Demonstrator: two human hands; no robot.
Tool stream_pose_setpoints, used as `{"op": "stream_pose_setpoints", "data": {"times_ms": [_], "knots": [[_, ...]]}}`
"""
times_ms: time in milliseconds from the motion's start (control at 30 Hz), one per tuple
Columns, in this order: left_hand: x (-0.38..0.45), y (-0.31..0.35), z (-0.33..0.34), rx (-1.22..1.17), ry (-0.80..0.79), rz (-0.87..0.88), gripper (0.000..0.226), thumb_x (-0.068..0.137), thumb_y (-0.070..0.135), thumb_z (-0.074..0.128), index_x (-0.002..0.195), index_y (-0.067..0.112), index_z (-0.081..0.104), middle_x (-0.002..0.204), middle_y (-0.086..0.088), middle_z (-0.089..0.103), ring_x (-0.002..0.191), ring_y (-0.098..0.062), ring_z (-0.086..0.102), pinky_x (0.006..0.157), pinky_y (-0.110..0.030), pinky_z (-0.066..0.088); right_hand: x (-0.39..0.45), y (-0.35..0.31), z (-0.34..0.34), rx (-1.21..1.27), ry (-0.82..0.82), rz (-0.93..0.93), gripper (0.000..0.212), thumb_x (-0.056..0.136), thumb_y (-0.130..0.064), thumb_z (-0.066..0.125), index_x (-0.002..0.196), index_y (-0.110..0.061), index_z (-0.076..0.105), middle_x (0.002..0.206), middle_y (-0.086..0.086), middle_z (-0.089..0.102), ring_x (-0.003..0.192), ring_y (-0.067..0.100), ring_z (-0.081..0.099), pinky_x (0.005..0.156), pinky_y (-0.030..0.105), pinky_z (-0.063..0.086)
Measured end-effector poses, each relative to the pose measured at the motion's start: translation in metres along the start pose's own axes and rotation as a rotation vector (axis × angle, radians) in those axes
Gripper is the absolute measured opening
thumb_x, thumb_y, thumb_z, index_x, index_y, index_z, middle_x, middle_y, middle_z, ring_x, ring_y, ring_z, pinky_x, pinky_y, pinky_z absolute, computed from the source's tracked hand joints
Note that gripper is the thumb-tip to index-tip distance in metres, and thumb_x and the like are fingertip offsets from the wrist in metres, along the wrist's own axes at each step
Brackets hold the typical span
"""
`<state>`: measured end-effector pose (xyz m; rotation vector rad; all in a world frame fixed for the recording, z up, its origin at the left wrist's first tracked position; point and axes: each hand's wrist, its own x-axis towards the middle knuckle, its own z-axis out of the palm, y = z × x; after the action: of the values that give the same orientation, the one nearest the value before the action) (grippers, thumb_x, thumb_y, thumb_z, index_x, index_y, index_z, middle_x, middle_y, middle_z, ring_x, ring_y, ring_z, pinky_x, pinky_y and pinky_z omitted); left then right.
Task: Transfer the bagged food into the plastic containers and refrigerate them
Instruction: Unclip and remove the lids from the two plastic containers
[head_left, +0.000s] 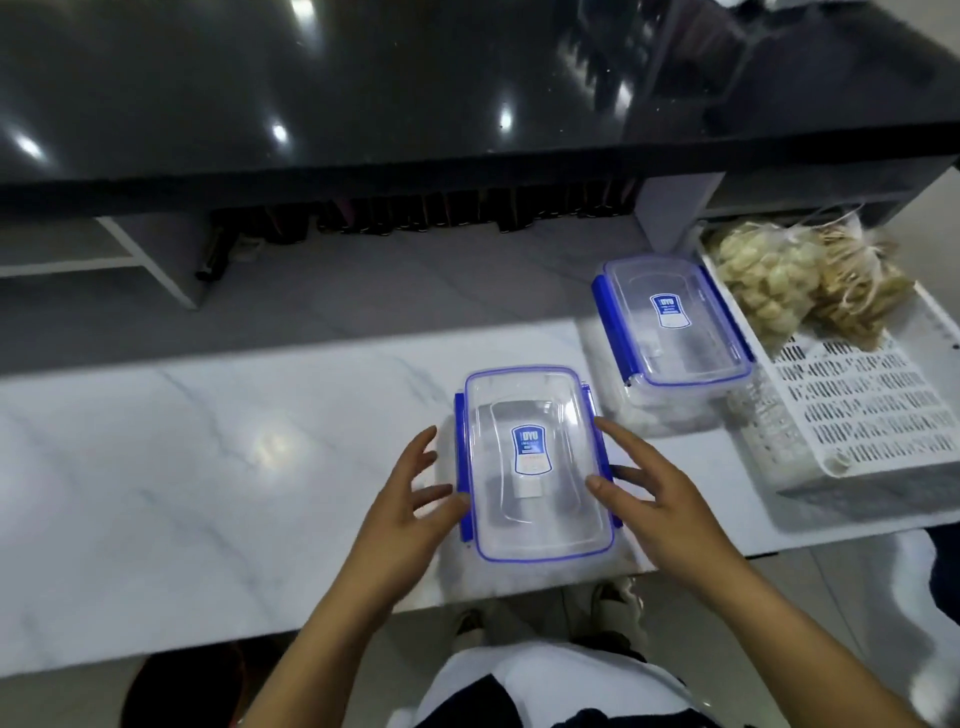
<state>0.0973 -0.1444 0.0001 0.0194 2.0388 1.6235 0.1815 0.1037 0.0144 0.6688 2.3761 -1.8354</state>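
Note:
A clear plastic container (535, 467) with a blue-clipped lid and a blue label sits near the front edge of the white marble table (208, 457). My left hand (415, 499) rests against its left side with spread fingers, thumb at the left clip. My right hand (649, 493) touches its right side, fingers apart. A second closed container (672, 322) of the same kind stands further back to the right. Two clear bags of food, one with pale pieces (769, 280) and one with thin tan strips (857, 291), lie in a white slotted basket (857, 415).
The basket sits at the table's right end. Behind the table runs a glossy black counter (415, 93) with a shelf of dark bottles (426, 213) underneath. Below the table's front edge I see my shoes on the floor.

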Motion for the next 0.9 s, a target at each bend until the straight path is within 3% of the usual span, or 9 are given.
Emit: {"op": "stream_pose_setpoints", "data": {"times_ms": [100,233,433,900], "knots": [[0.002,0.004,-0.003,-0.183,-0.033,-0.129,0.053,0.092,0.007,0.068,0.137,0.032,0.056,0.128,0.001,0.067,0.1,-0.015,0.073,0.077,-0.034,0.061,0.009,-0.006,-0.01,0.207,0.003,0.155,0.045,0.093,-0.009,0.066,0.131,-0.033,0.061,0.128,-0.002,0.065,0.093,0.009,0.073,0.068,0.024,0.058],[0.002,0.005,0.006,-0.193,-0.007,-0.164,0.05,0.091,0.008,0.07,0.131,0.036,0.061,0.111,-0.002,0.075,0.096,-0.02,0.074,0.069,-0.031,0.06,0.014,-0.003,-0.019,0.286,-0.064,0.274,0.049,0.09,0.001,0.066,0.13,-0.027,0.063,0.11,0.013,0.071,0.077,0.02,0.073,0.065,0.029,0.059],[-0.005,-0.002,0.027,-0.257,-0.002,-0.215,0.058,0.088,0.005,0.072,0.131,0.043,0.061,0.107,-0.008,0.075,0.094,-0.028,0.074,0.074,-0.038,0.061,0.021,0.007,-0.045,0.308,-0.15,0.324,0.053,0.086,0.003,0.069,0.129,-0.028,0.064,0.1,0.015,0.073,0.075,0.025,0.072,0.066,0.032,0.059],[-0.007,-0.001,0.026,-0.263,-0.023,-0.254,0.057,0.09,0.0,0.066,0.137,0.032,0.058,0.115,-0.016,0.072,0.096,-0.03,0.072,0.076,-0.039,0.061,0.028,0.017,-0.056,0.391,-0.242,0.365,0.053,0.085,0.006,0.069,0.128,-0.024,0.065,0.09,0.015,0.074,0.074,0.027,0.073,0.064,0.035,0.059]]}}
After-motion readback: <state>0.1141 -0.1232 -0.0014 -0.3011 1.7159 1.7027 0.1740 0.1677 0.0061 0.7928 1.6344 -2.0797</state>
